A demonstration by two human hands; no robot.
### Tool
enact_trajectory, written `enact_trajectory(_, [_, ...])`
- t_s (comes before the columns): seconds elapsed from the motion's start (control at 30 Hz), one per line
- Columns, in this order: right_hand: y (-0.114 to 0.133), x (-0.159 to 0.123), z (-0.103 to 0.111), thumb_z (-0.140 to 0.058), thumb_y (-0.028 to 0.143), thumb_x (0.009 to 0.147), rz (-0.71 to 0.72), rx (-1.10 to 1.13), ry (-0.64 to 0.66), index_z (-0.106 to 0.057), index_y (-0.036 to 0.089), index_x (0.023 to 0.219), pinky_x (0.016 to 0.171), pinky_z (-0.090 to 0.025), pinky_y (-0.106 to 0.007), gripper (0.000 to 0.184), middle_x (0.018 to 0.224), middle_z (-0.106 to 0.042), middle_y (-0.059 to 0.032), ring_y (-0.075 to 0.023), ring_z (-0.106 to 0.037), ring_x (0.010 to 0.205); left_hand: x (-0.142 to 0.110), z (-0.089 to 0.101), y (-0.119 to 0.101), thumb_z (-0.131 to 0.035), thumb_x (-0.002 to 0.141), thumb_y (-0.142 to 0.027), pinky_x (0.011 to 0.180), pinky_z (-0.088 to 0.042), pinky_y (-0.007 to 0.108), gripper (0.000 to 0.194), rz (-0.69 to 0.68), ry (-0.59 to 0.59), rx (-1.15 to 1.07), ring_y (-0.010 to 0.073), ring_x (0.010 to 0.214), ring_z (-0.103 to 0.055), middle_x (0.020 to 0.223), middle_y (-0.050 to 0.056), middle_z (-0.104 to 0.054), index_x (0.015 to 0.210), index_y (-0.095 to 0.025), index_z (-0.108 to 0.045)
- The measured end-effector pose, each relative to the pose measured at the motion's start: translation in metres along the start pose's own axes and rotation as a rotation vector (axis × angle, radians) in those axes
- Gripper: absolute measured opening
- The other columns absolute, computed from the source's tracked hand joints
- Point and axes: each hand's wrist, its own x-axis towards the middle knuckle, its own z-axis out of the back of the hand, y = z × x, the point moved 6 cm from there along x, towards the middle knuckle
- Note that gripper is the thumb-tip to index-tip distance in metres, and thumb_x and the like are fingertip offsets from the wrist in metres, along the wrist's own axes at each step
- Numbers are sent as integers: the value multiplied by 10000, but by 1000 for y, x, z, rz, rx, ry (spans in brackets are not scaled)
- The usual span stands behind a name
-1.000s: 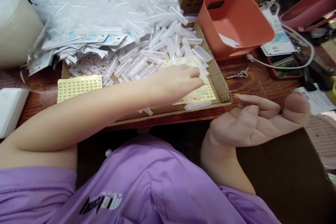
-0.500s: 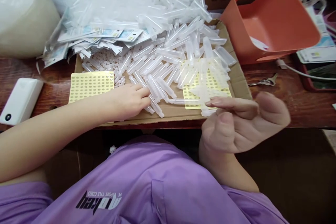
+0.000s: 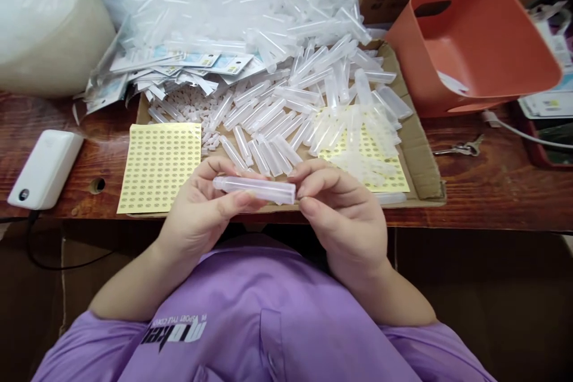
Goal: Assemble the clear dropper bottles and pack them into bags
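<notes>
A clear plastic tube (image 3: 271,190) lies level above the front edge of the cardboard tray (image 3: 427,182), with my left hand (image 3: 192,215) closed round it between thumb and fingers. My right hand (image 3: 351,215) is pinched at the tube's right end; whatever its fingertips hold is too small to make out. Behind my hands, loose tubes (image 3: 264,116) fill the tray's middle beside small white pieces (image 3: 194,104). To the left is a yellow sheet of small round stickers (image 3: 161,167). Another yellow sticker sheet (image 3: 396,174) sits under translucent pieces at the right.
An orange bin (image 3: 414,65) stands at the right, near some keys (image 3: 461,148) and a white cable (image 3: 523,136). On the left are a white power bank (image 3: 45,170) and a large white roll (image 3: 49,65). Printed cards (image 3: 179,62) and bagged tubes (image 3: 215,6) are heaped behind.
My left hand has lifted a tube from the tray and drawn it towards my body. My right hand has moved left and turned in to the tube's end. The view has shifted slightly.
</notes>
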Motion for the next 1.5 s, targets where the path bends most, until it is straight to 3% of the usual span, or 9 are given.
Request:
enact_trajectory(0.1, [-4,1,-3,-731,225,834,-86,87,4,-710,260,828,868,-511,-209,42,975,-645,3,-96,-613,924,3,2,17,-837,724,-161,699,-605,135,197,59,-18,-169,101,767,-748,822,-27,-780,831,-206,-679])
enact_trajectory(0.33, [-10,2,-2,-739,230,820,-154,149,-11,-697,246,792,844,-531,-224,52,959,-669,10,-96,-634,875,6,10,23,-847,716,-196,675,-613,158,199,83,-56,-164,101,661,-735,825,15,-786,863,-199,-712])
enact_trajectory(0.53, [-1,3,-5,-695,127,822,-42,-41,-17,-676,239,795,828,-525,-182,117,927,-647,9,-81,-628,902,6,11,25,-855,693,-166,685,-612,161,230,72,-73,-163,118,709,-744,854,18,-785,846,-188,-684])
enact_trajectory(0.9, [10,3,-7,-686,133,828,84,-272,-13,-668,236,815,787,-542,-231,105,897,-628,-9,-112,-609,885,2,10,25,-805,756,-140,712,-607,163,184,89,-23,-177,102,714,-739,872,23,-780,877,-177,-672])
enact_trajectory(1.13, [1,3,-4,-723,188,802,-80,-141,-14,-678,225,775,762,-555,-250,64,878,-643,-15,-122,-629,843,2,11,25,-805,745,-121,720,-609,159,187,74,-44,-159,93,725,-732,877,-1,-769,858,-190,-672])
enact_trajectory(1.37, [-20,7,-4,-827,219,710,-291,171,26,-635,204,710,692,-533,-193,193,816,-671,22,-75,-627,740,-1,9,23,-783,769,-110,772,-615,181,160,42,-19,-166,116,838,-744,882,-7,-775,853,-203,-684])
enact_trajectory(1.5, [-18,5,-3,-796,199,751,-235,213,42,-658,219,766,735,-519,-175,140,854,-660,29,-61,-622,778,0,12,22,-804,748,-112,730,-614,167,193,55,-54,-189,107,757,-747,877,16,-785,870,-194,-680])
